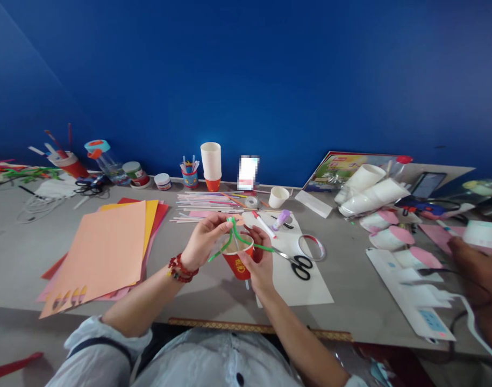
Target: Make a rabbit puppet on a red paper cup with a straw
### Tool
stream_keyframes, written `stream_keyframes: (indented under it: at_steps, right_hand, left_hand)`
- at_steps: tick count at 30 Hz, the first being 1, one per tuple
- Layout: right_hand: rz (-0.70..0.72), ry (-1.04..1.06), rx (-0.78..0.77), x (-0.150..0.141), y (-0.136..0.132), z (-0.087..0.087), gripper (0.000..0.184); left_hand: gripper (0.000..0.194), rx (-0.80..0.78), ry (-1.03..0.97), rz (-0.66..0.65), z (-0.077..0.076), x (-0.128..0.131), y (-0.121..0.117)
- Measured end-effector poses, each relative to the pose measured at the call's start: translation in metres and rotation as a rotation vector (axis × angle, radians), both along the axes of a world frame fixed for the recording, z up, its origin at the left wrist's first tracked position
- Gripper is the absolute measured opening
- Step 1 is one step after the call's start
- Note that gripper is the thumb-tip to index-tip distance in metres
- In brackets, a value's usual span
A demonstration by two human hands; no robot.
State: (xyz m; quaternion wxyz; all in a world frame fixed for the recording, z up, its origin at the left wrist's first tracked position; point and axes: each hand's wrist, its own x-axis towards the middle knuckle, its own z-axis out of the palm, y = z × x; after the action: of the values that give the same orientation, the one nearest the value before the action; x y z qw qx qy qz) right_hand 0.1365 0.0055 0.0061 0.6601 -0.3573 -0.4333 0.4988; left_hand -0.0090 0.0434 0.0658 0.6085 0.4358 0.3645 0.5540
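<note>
My left hand (pixel 205 236) pinches the top of a bent green pipe cleaner (pixel 234 236) that arches over a small red paper cup (pixel 238 262). A red bead bracelet (pixel 181 269) circles that wrist. My right hand (pixel 259 258) wraps the cup's right side and holds it just above the grey table (pixel 350 295). The pipe cleaner's two ends stick out to either side of the cup's rim. Black-handled scissors (pixel 296 263) lie on a white sheet (pixel 298 279) just right of my right hand.
Orange, yellow and red paper sheets (pixel 104 252) lie at left. Straws (pixel 209 204), a marker (pixel 264 224), a glue stick (pixel 282 219), tape rolls (pixel 311 247), stacked cups (pixel 211 164) and toppled white cups (pixel 370 193) lie beyond. Another person's hand (pixel 477 269) is at right.
</note>
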Motion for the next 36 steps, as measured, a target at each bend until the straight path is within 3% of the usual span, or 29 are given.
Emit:
stream_keyframes:
  at_steps: [5,10,15,20,26,31,36]
  right_hand:
    - [-0.017,-0.004,-0.007,0.000,0.000,-0.001,0.069]
    - [-0.010,0.014,-0.007,-0.002,0.000,-0.001,0.074]
    - [0.011,0.034,-0.018,-0.003,-0.001,-0.001,0.073]
    - [0.080,0.026,-0.028,0.002,0.000,-0.003,0.078]
    - [0.140,0.023,-0.010,0.030,0.005,0.000,0.065]
    - [0.014,0.020,-0.050,0.052,0.007,0.012,0.047]
    - [-0.134,-0.011,-0.084,0.057,0.009,0.028,0.036]
  left_hand:
    - [0.027,0.025,0.065,0.009,0.000,-0.001,0.000]
    - [0.024,-0.014,-0.018,-0.056,0.000,-0.002,0.001]
    - [0.029,0.003,0.070,-0.115,0.001,-0.002,-0.003]
    - [0.031,0.021,0.163,-0.001,0.003,-0.005,-0.006]
    - [0.031,0.041,0.213,0.054,0.002,-0.014,-0.006]
    - [0.030,0.026,0.200,-0.008,-0.001,-0.014,-0.009]
    - [0.027,0.038,0.185,-0.044,0.002,-0.011,-0.011]
